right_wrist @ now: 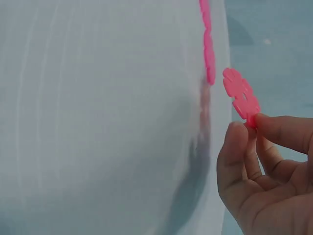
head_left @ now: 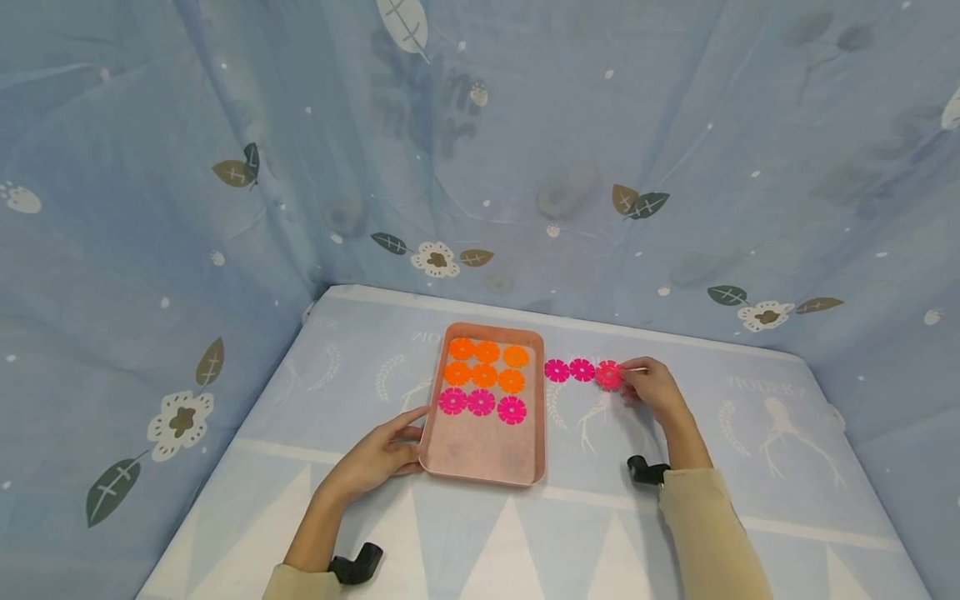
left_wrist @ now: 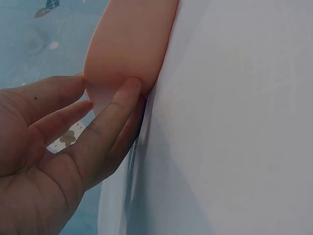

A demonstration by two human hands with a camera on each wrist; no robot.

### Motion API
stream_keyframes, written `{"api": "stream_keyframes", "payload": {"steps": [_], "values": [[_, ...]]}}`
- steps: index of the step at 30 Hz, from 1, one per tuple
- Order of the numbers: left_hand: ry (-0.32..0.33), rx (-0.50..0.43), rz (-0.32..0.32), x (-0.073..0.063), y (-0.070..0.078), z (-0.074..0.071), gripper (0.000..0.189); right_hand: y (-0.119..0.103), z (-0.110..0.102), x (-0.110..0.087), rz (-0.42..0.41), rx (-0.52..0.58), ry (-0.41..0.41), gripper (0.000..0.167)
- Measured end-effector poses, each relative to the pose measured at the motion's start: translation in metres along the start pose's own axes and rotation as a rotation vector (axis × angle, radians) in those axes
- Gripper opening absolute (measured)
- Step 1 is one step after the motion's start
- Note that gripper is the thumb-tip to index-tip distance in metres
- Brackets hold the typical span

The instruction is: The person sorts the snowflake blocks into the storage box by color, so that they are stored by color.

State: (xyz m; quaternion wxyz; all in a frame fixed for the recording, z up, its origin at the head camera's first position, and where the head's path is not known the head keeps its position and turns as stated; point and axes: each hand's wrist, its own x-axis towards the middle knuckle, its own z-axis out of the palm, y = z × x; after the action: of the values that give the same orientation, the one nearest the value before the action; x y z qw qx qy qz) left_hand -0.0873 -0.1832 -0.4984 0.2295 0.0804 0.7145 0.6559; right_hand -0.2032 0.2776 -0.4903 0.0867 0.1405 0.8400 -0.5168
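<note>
My right hand (head_left: 651,390) pinches a pink flower-shaped plastic disc (right_wrist: 240,93) between thumb and fingertip. The disc is raised off the table, tilted, beside two pink discs (head_left: 569,370) lying in line to the right of the tray. My left hand (head_left: 382,454) touches the outer left wall of the shallow salmon-pink tray (head_left: 480,467) near its front corner. Its fingers (left_wrist: 100,122) lie fairly straight against that wall. Inside the tray, orange flower discs (head_left: 486,375) form two rows of three, with three pink discs (head_left: 481,402) below them.
A pale patterned cloth covers the table (head_left: 570,533). Blue patterned curtains (head_left: 525,167) hang behind it and along both sides. A black device (head_left: 356,564) sits at the left wrist, another (head_left: 647,471) at the right.
</note>
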Motion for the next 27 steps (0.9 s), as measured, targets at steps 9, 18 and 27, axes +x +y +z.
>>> {"api": "stream_keyframes", "payload": {"steps": [9, 18, 27], "values": [[-0.001, -0.006, -0.001, 0.002, -0.002, -0.001, 0.062, -0.020, 0.020, -0.022, -0.128, 0.138, -0.097, 0.029], [-0.006, 0.006, 0.003, 0.001, 0.001, 0.000, 0.061, -0.048, 0.048, -0.044, -0.184, 0.158, -0.173, 0.026], [0.005, 0.016, -0.005, 0.001, 0.002, -0.001, 0.061, -0.066, 0.075, -0.051, -0.230, 0.159, -0.275, 0.024]]}}
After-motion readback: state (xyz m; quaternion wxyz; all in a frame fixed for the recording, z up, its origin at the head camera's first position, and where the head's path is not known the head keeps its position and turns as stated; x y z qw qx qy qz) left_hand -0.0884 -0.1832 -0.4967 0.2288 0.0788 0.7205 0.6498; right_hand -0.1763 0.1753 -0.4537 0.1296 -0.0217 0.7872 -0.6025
